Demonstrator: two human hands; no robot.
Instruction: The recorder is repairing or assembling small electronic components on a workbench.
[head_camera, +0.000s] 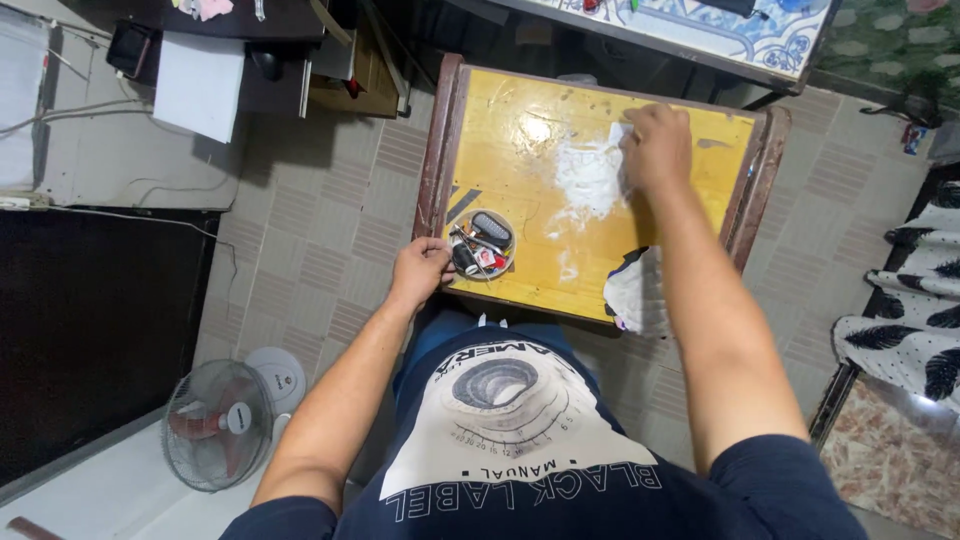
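My right hand (656, 146) presses flat, fingers curled over a white cloth (618, 135), on the white smear (585, 185) in the upper middle of the frame; my left hand (420, 272) grips the near left edge of the yellow table (520, 100), fingers closed round the rim, just beside a round dish (481, 244) of small odds and ends; a second rag (636, 292) hangs off the near edge; a fan (218, 424) stands on the floor at lower left.
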